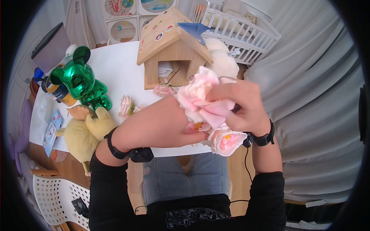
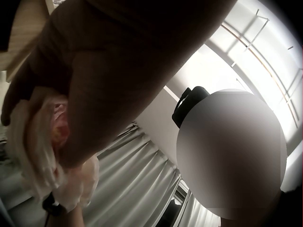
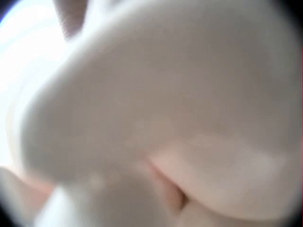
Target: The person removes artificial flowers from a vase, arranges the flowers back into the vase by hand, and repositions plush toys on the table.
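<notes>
A white table [image 1: 115,69] bears a wooden toy house [image 1: 171,46], green metallic bear [image 1: 83,79], yellow plush [image 1: 83,134] and loose pink flowers [image 1: 125,106].

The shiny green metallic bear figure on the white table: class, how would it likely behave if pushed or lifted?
The shiny green metallic bear figure looks rigid, so it would likely keep its shape. Its glossy mirror-like surface may be slippery to grip. It stands tall with a big head on the white table, so a push up high could tip it.
</notes>
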The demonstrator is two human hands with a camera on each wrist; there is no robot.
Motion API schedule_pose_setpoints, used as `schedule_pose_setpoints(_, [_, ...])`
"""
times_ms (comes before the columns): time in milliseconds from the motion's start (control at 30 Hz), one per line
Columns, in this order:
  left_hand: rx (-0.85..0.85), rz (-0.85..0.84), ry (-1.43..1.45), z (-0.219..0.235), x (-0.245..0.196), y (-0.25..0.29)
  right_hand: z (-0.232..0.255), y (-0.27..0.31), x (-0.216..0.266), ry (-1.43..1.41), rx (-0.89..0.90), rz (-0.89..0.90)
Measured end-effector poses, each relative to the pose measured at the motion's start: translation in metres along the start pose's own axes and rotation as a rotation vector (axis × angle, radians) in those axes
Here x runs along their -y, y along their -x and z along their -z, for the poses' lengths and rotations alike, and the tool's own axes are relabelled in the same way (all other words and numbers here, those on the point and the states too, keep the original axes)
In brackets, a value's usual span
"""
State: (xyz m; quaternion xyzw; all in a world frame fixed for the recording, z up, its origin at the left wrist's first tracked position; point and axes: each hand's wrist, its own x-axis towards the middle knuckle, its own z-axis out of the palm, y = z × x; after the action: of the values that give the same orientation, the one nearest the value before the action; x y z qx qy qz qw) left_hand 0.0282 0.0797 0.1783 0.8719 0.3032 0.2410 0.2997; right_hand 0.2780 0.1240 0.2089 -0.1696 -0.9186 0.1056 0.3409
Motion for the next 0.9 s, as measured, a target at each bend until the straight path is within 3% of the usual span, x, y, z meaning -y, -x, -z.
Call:
schedule_pose_setpoints(100, [-0.046,-0.06,-0.014,-0.006,0.007,0.0,0.0,-0.003,0.004,-0.046,0.004,-0.036])
schedule_pose_setpoints(233, [-0.035,-0.012,-0.007,-0.004,0.008,0.002,0.005,-0.001,0.003,-0.076,0.056,-0.038])
schedule_pose_setpoints(333, [-0.081,-0.1,0.027,0.004,-0.002,0.003,-0.001,0.002,0.002,-0.097,-0.001,0.001])
schedule_pose_setpoints(433, [0.04,-0.009,-0.057,0.01,-0.011,0.003,-0.005,0.009,-0.008,-0.12,-0.031,0.013])
schedule_pose_setpoints(500, [-0.039,-0.069,-0.263,0.009,-0.012,0.006,-0.009,0.008,-0.007,-0.113,-0.077,0.007])
schedule_pose_setpoints(700, [-0.111,0.126,-0.386,0.003,-0.028,0.02,-0.009,0.005,-0.003,-0.102,-0.048,0.019])
schedule_pose_setpoints(900, [-0.151,0.105,-0.45,0.003,-0.03,0.023,-0.01,0.003,-0.002,0.017,-0.047,0.007])
